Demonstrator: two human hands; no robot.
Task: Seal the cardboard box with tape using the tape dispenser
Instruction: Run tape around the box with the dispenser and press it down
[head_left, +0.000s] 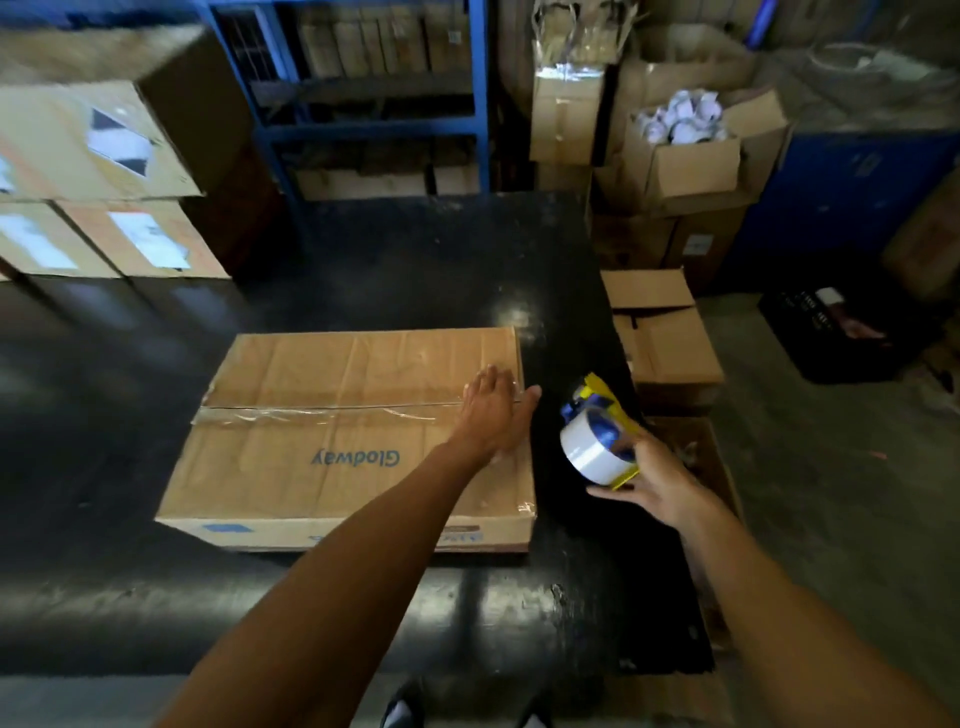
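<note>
A flat brown cardboard box (332, 457) printed "Glodway" lies on the black table (415, 270). A strip of clear tape (311, 414) runs along its centre seam from the left edge to the right. My left hand (493, 415) rests flat, fingers apart, on the box's right end over the seam, thumb past the edge. My right hand (654, 483) holds a blue and yellow tape dispenser (600, 431) with a roll of clear tape, just right of the box and above the table.
Stacked cardboard boxes (104, 156) stand at the back left on the table. Blue shelving (374, 104) stands behind. Open cardboard boxes (670, 332) sit on the floor to the right, one box (691, 156) full of white items. A dark crate (841, 332) lies far right.
</note>
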